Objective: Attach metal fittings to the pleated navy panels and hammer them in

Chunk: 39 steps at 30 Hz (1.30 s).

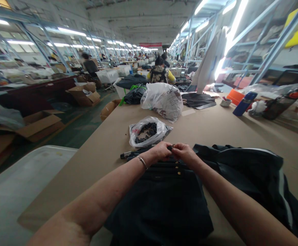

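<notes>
My left hand (161, 151) and my right hand (185, 153) meet over the far end of a stack of dark garments (164, 201) on the brown table (215, 126). Both hands are closed in a pinch on a small dark piece (170, 147) held between their fingertips. A thin bracelet (142, 162) circles my left wrist. Just beyond the hands lies a clear plastic bag of small dark parts (147, 131). Small gold fittings (177, 168) show along the garment edges under my wrists.
Another dark garment with a white stripe (261, 177) lies to the right. A big white plastic bag (164, 99), a blue bottle (244, 103) and an orange tray (235, 96) sit farther back. A white bin (18, 184) stands at the left. A person (160, 72) sits ahead.
</notes>
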{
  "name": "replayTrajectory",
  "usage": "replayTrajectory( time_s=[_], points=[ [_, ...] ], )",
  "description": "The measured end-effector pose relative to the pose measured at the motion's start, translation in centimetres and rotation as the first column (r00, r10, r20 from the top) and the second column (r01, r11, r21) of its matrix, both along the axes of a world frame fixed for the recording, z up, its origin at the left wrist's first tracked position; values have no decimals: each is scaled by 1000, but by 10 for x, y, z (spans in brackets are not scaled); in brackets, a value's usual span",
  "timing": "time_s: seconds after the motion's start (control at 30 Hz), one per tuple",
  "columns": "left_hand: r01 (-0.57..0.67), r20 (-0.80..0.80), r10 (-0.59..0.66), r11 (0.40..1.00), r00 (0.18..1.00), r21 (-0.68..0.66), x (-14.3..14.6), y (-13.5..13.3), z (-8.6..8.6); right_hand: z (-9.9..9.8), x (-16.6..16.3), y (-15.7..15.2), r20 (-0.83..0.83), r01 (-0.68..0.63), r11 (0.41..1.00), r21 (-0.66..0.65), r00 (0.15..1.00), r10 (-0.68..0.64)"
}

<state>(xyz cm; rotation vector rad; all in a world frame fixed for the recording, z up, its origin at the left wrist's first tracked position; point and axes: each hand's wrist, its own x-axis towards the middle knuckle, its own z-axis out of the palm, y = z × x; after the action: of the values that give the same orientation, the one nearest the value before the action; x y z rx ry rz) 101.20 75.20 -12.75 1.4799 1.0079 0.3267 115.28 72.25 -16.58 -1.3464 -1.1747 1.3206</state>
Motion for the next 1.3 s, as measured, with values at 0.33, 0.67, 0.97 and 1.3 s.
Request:
replayTrajectory(
  time_s=[0.33,0.67,0.97,1.3],
  points=[
    [-111,157,127,988,980,-103,2,-3,-5,3,4,-7,-410,93,991,-96,904,-125],
    [-207,89,212,976,973,-61,1,-2,-10,-5,20,-12,118,-34,999,2,992,34],
    [-46,-115,49,998,992,31,6,-6,-15,-8,24,-19,184,-223,973,-61,955,231],
    [80,-307,-12,975,952,209,7,2,-20,-13,34,-17,673,-191,981,-29,722,160]
  ],
)
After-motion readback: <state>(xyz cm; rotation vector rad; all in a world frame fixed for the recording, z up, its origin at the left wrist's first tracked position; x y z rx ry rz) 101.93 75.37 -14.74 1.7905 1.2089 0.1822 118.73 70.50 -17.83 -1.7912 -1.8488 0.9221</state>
